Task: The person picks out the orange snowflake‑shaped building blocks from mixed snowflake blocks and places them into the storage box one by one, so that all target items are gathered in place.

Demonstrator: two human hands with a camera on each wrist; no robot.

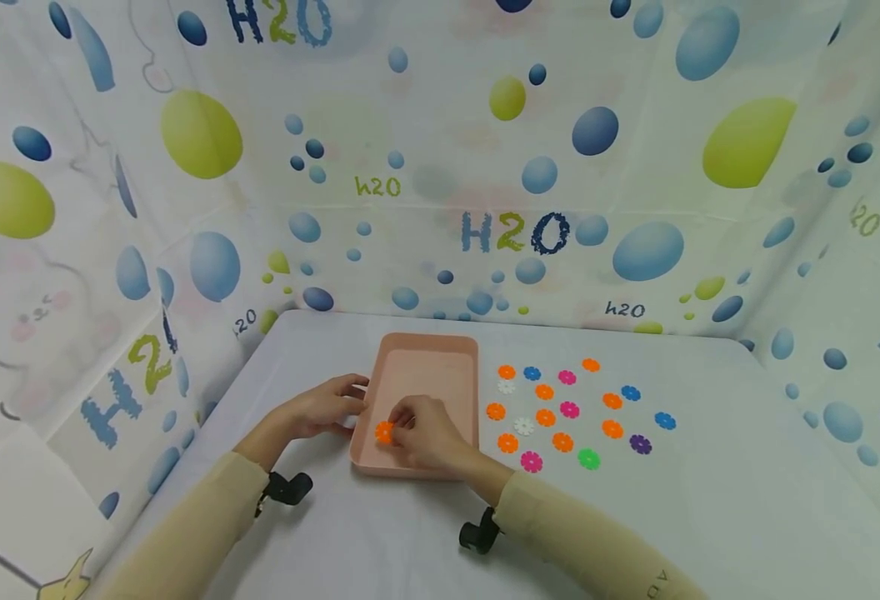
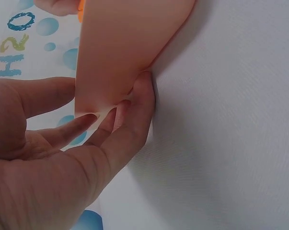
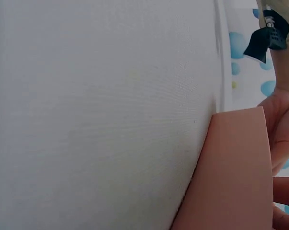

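Observation:
A shallow pink tray lies on the white table. My left hand holds its left side; in the left wrist view, fingers reach down to the tray's base while another touches the rim. Over the tray's near left part, my right hand pinches an orange flower-shaped disc with thumb and fingertips. An orange edge of the disc shows at the top of the left wrist view. In the right wrist view the tray's outer wall appears, with the left hand behind it.
Right of the tray, several flower-shaped discs lie loosely spread: orange, blue, pink, white, one green and one purple. A patterned curtain hangs behind the table. A black camera sits on the right wrist.

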